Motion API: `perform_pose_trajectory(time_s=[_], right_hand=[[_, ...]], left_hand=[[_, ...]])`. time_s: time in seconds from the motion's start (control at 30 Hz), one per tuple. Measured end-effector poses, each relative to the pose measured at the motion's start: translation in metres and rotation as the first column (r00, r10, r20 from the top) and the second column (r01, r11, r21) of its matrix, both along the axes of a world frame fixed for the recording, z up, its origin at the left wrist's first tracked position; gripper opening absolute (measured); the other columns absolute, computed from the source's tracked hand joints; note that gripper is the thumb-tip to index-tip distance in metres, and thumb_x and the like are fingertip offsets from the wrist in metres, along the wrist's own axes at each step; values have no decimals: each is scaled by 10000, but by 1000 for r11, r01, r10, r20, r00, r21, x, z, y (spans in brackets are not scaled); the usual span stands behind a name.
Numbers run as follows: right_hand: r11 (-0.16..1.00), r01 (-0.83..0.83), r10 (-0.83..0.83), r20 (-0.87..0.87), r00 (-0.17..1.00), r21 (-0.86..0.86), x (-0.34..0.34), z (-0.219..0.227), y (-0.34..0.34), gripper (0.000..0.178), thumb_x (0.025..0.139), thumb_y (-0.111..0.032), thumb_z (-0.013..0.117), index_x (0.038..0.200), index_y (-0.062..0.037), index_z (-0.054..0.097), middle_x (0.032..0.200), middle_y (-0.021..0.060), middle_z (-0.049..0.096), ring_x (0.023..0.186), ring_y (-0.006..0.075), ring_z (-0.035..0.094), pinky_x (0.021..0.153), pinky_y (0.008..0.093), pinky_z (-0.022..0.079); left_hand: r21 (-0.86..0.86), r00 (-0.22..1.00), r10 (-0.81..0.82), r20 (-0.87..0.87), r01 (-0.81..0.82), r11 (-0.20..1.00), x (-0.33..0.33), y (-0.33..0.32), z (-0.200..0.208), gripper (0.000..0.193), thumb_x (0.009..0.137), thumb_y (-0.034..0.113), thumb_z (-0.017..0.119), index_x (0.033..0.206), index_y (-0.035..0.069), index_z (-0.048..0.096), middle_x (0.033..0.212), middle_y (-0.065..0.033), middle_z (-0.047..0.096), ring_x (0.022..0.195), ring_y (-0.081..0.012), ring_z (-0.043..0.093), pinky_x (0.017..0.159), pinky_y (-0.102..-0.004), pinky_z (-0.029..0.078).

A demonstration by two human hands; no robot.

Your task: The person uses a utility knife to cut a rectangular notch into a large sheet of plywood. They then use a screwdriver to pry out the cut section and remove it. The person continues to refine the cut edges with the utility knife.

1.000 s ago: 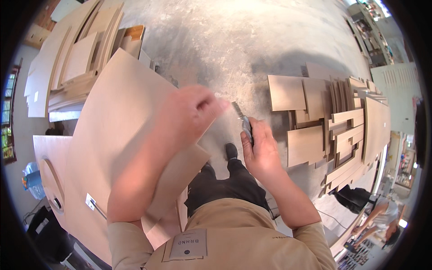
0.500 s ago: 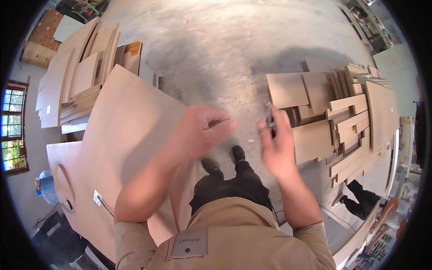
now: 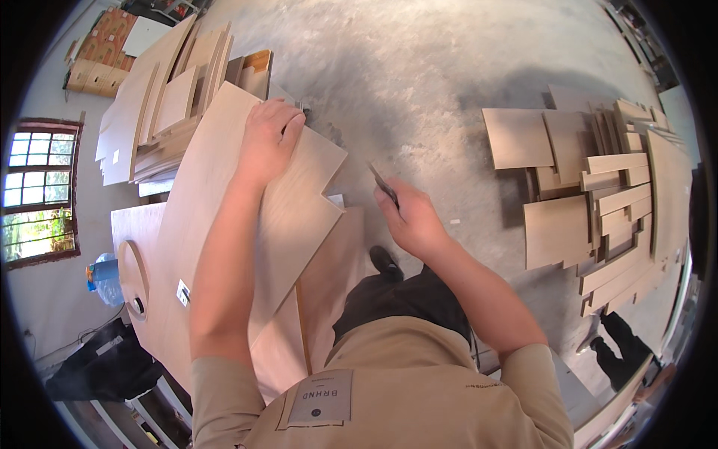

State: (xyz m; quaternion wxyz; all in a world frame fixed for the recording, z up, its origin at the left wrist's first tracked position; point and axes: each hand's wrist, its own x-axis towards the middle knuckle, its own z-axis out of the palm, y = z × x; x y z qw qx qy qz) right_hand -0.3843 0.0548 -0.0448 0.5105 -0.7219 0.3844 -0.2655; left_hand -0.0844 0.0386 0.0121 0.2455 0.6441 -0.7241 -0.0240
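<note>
A large light-brown wooden board [image 3: 299, 217] with a step-shaped notch in its right edge lies tilted in front of me, on the left. My left hand [image 3: 271, 138] is closed at its far edge, the fingertips partly hidden. My right hand [image 3: 407, 217] is wrapped around a slim dark-handled knife [image 3: 384, 185], its thin tip pointing up and away. The knife is to the right of the board's notch and apart from it.
Stacked boards [image 3: 168, 105] stand at the far left, beside a barred window [image 3: 41, 191]. A ring-shaped piece [image 3: 133, 277] and a blue bottle [image 3: 105, 271] are at left. Panels and strips [image 3: 613, 202] are piled at right. Another person's dark-clad legs [image 3: 622, 348] show lower right.
My left hand has moved forward and left onto the board's far edge. My right hand has shifted left and nearer to me with the knife. The view has turned, and the notched edge now shows.
</note>
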Motion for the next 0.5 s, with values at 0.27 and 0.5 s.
perform_pose_trajectory(time_s=[0.27, 0.5], right_hand=[[991, 39, -33, 41, 999, -132, 45, -10, -15, 139, 1016, -125, 583, 1073, 1, 594, 989, 258, 638, 955, 490, 602, 818, 548, 491], [973, 69, -47, 108, 993, -219, 56, -30, -7, 96, 967, -69, 606, 1037, -13, 572, 984, 233, 617, 944, 472, 594, 798, 541, 496]], left_hand=[[-117, 999, 40, 22, -37, 992, -6, 4, -10, 184, 971, 151, 624, 929, -8, 707, 961, -158, 692, 997, -373, 625, 939, -464, 471], [-41, 996, 61, 68, -58, 997, -4, 6, -11, 199, 1005, 130, 590, 946, -31, 691, 993, -170, 699, 1053, -384, 639, 959, -471, 487]])
